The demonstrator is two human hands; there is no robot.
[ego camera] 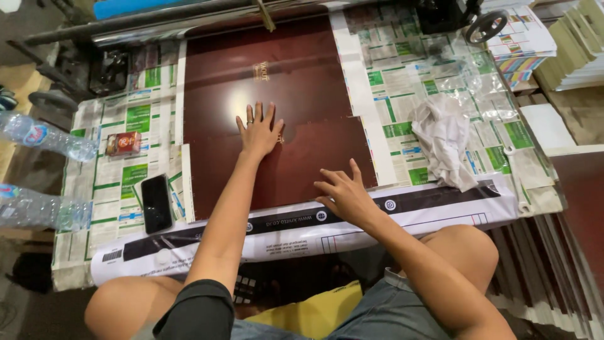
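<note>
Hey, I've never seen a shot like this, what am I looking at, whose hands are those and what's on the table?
One picture, from a camera on a person's head, looking down at their own bare arms; there is no machine. The left hand lies flat, fingers spread, on a dark red cover. The right hand rests at the cover's near edge. Neither holds anything. The table is lined with newspaper. On it lie a phone, a small red box and a crumpled white cloth. Two water bottles lie at left.
</note>
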